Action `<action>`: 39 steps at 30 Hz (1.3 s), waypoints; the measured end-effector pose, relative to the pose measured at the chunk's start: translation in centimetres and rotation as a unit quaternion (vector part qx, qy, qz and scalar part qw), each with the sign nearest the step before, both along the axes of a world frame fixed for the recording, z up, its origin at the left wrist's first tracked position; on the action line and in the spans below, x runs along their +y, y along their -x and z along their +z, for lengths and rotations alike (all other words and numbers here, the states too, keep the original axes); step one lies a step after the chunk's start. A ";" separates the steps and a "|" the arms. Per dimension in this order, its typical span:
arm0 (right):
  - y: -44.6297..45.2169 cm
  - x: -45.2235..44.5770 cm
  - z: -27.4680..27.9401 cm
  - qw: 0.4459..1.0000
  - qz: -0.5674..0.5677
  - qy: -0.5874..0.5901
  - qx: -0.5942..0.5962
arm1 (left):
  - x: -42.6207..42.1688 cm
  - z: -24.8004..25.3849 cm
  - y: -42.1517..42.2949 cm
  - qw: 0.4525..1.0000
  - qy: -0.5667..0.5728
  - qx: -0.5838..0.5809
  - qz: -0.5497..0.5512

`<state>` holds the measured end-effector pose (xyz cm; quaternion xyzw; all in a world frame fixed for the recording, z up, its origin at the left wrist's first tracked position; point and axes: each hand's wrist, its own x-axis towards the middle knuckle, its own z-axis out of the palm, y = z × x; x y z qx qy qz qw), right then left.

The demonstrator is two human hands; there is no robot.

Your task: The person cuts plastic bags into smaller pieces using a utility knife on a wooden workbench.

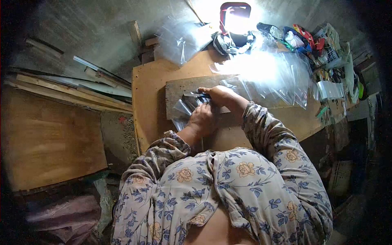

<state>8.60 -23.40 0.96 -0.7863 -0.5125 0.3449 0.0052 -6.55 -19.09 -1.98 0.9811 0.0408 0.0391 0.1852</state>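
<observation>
My left hand (201,117) is closed on a piece of clear plastic film (182,112), its fingers bunched near the film's upper edge. Just above and to the right, my right hand (219,95) is bent over the same spot, its fingers closed around a small dark strip-like object (203,94). What kind of object that is, I cannot make out. Both hands work close together over a worn wooden board (174,89), which lies on a tan tabletop (149,80). Part of the film is hidden under my left hand.
A stack of clear plastic sheets (288,83) spreads over the board's right side, glaring under a bright lamp (235,19). Bundled cloths (296,38) and a rack of small items (330,77) crowd the right. Wooden planks (69,92) lean at the left.
</observation>
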 end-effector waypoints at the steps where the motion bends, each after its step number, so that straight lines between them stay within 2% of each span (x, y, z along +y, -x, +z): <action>1: -0.2 0.3 -0.5 1.000 -0.001 -0.001 0.001 | -0.1 0.7 0.2 1.000 0.012 0.005 0.010; 3: -0.3 0.8 -1.2 0.998 0.002 0.058 -0.030 | -0.1 1.6 0.5 0.999 0.025 0.013 0.018; 6: -0.6 0.8 -1.8 0.997 0.047 0.049 -0.038 | 0.5 2.6 0.8 0.999 0.021 0.049 0.001; 7: -0.7 0.8 -1.6 0.997 0.059 0.042 -0.030 | 0.6 3.3 0.6 0.995 -0.009 0.098 -0.009; 9: -0.6 0.9 -2.1 0.951 0.271 0.117 -0.097 | 1.0 3.0 0.5 0.988 -0.040 0.147 -0.024; 10: -0.2 0.2 -1.5 0.987 0.131 0.048 -0.074 | 1.3 2.0 0.6 0.987 -0.077 0.139 -0.025; 11: 0.0 -0.2 -1.2 0.998 -0.011 -0.023 -0.051 | 1.6 1.2 0.7 0.985 -0.115 0.130 -0.025; 13: 0.0 -0.5 -2.5 0.998 -0.018 -0.026 -0.059 | 1.6 1.4 0.8 0.985 -0.106 0.132 -0.011; 15: 0.1 -1.5 -2.9 0.991 -0.088 -0.082 -0.055 | 1.8 1.6 0.4 0.974 -0.146 0.169 -0.032; 18: 0.6 -2.9 -3.1 0.985 -0.138 -0.101 -0.028 | 1.6 2.5 0.1 0.963 -0.175 0.200 -0.045; 20: 2.3 -4.5 -0.1 0.975 -0.191 -0.117 -0.006 | 1.5 2.9 -0.1 0.964 -0.173 0.199 -0.035; 21: 3.1 -5.6 0.0 0.974 -0.194 -0.117 -0.005 | 1.5 2.9 0.0 0.965 -0.170 0.201 -0.022; 23: 4.0 -8.4 -0.2 0.959 -0.204 -0.197 0.024 | 1.9 3.2 0.0 0.966 -0.163 0.196 -0.031; 25: 5.8 -11.6 -0.3 0.941 -0.246 -0.232 0.030 | 1.7 4.0 0.1 0.963 -0.137 0.234 -0.016; 27: 7.7 -14.5 1.5 0.936 -0.256 -0.235 0.043 | 2.1 3.0 0.6 0.964 -0.142 0.224 -0.017; 29: 8.8 -16.9 0.4 0.942 -0.247 -0.226 0.035 | 2.7 1.9 0.7 0.980 -0.094 0.177 -0.007; 31: 9.4 -18.0 -0.4 0.945 -0.242 -0.219 0.026 | 2.8 2.1 0.6 0.983 -0.082 0.163 -0.005; 36: 10.2 -18.0 -0.4 0.928 -0.241 -0.283 0.010 | 2.7 2.6 0.1 0.981 -0.103 0.163 -0.003; 39: 10.2 -17.6 0.0 0.932 -0.243 -0.267 0.036 | 2.9 2.3 0.0 0.987 -0.087 0.136 0.007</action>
